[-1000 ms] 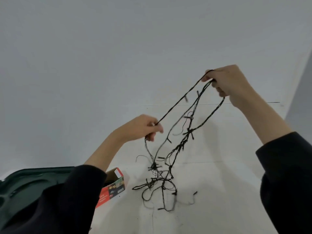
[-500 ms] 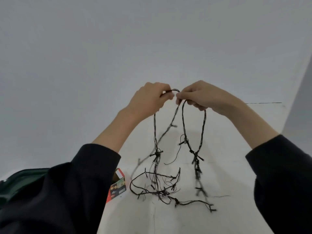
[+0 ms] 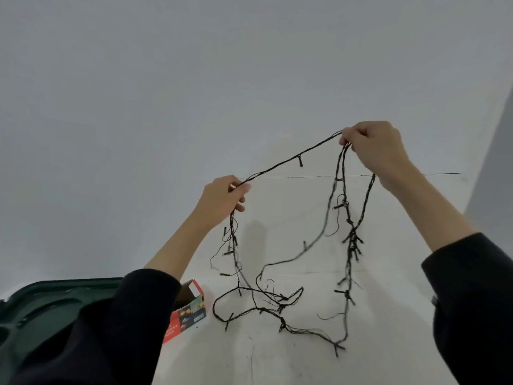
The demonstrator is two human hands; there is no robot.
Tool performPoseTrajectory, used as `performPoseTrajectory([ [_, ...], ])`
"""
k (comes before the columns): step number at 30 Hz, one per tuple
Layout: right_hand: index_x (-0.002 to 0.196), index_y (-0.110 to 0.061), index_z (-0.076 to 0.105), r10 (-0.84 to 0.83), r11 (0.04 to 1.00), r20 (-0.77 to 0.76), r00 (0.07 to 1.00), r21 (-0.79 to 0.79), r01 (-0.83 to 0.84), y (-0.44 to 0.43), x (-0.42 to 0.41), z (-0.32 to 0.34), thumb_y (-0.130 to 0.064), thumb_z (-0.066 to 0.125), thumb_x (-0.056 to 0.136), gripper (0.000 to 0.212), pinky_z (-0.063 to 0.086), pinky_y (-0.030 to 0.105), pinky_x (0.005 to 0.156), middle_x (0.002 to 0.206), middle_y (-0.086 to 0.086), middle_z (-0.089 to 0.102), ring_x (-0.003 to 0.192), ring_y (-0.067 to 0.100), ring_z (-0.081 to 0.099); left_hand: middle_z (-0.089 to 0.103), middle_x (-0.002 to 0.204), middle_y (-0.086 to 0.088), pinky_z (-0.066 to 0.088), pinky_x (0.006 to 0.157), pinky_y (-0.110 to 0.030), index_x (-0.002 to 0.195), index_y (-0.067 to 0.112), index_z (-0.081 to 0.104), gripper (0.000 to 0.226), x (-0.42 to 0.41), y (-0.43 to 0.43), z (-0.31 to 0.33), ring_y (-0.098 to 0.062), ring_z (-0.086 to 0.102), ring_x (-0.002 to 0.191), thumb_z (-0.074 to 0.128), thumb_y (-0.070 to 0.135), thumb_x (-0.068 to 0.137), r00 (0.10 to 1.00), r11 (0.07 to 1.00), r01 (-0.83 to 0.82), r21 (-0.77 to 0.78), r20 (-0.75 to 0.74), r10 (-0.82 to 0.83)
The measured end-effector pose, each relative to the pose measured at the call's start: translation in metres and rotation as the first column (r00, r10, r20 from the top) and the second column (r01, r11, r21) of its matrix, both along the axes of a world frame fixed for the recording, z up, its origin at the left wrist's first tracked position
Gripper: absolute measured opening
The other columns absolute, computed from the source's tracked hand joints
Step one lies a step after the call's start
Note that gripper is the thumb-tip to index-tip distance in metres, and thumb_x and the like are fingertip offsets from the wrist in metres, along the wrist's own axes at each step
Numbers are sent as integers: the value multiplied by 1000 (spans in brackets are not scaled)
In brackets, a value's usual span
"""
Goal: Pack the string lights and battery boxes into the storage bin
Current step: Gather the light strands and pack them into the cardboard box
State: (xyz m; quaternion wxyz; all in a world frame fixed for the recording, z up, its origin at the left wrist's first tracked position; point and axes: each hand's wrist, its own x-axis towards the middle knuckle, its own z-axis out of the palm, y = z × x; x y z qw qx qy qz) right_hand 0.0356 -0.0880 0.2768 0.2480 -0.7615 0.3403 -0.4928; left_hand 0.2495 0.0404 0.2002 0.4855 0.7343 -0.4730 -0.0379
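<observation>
At lower left a dark green storage bin [image 3: 55, 298] sits beside an open printed carton [image 3: 188, 312], and right of them the tangled lower loops of the string lights [image 3: 300, 162] lie on the white surface [image 3: 388, 343]. Farther off, the left hand [image 3: 222, 200] pinches the strand at mid-frame. From there one span runs taut, slanting up and right to the right hand [image 3: 377, 148], whose curled fingers grip several hanging strands.

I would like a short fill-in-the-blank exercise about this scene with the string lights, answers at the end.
The right hand grips the string lights ___ than the left hand does.
The wire of the string lights is ___ in colour.
The open cardboard box lies ___ the green storage bin and the dangling lights.
Missing words: higher, black, between.
</observation>
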Motion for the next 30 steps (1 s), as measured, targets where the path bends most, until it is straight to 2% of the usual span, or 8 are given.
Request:
performPoseTrajectory([
  [6, 72, -16, 62, -137, 991, 208, 968, 32, 134, -21, -10, 1, -11, 42, 90, 28, 31, 15, 49, 84, -5, 59, 56, 5, 44, 55, 102, -8, 50, 70, -42, 121, 16, 47, 28, 15, 6, -12, -29, 59, 74, 49, 11, 93, 829, 983, -179, -43, 532, 174],
  [9, 72, -17, 63, -180, 984, 219, 959, 54, 172, -28, -19, 2, -11, 42, 90, 29, 32, 13, 48, 89, -6, 60, 50, -2, 46, 65, 91, -7, 51, 62, -32, 103, 13, 60, 16, 33, 13, -24, -26, 64, 73, 45, 14, 96, 922, 970, -236, 65, 331, 202],
  [11, 83, -10, 67, -211, 978, 178, 961, 50, 205, -29, -18, -6, -8, 39, 90, 29, 39, 19, 54, 93, -5, 60, 62, 4, 51, 64, 80, -8, 48, 51, -19, 89, 12, 61, 20, 32, 14, -21, -21, 63, 65, 45, 20, 98, 986, 990, -126, 68, -98, 133],
  [13, 91, -6, 69, -253, 967, 25, 967, 18, 252, -30, -17, -15, -10, 41, 91, 29, 42, 26, 68, 92, 0, 62, 78, 19, 55, 57, 68, -8, 45, 41, -18, 81, 10, 59, 30, 21, 14, -8, -14, 56, 45, 42, 27, 99, 890, 998, -36, -43, -456, 12],
  [17, 125, -18, 56, -48, 998, -506, 861, 12, 63, -12, -13, -18, -39, 64, 86, 45, 42, 35, 88, 115, 11, 62, 109, 29, 55, 52, 60, 0, 34, 38, -13, 68, 15, 58, 33, 0, 3, 27, -2, 46, 36, 44, 23, 96, 989, 992, -99, -76, -114, 90],
  [22, 102, -24, 68, 521, 851, -422, 742, 323, -413, 39, 21, -23, -40, 66, 84, 24, 28, 20, 47, 68, -1, 49, 58, 10, 40, 64, 75, -2, 45, 63, -31, 80, 12, 61, 26, -43, -22, 52, -23, 58, 66, 48, 32, 92, 967, 999, -12, -45, 253, 23],
  [26, 69, -18, 69, 326, 945, -371, 870, 148, -292, 29, 26, -21, -28, 56, 91, 27, 28, 19, 44, 59, -2, 49, 52, 10, 38, 60, 70, 4, 41, 56, -25, 87, 20, 58, 20, -35, -15, 40, -14, 53, 60, 61, 39, 87, 947, 1000, 15, 9, 322, -17],
  [30, 66, -18, 67, 148, 986, -449, 881, 1, -165, 12, 17, -22, -27, 58, 88, 25, 32, 21, 48, 53, -3, 48, 51, 11, 41, 61, 61, 4, 38, 45, -15, 90, 14, 65, 24, -22, 6, 13, -9, 45, 46, 65, 37, 86, 951, 937, 307, 169, -8, -310],
])
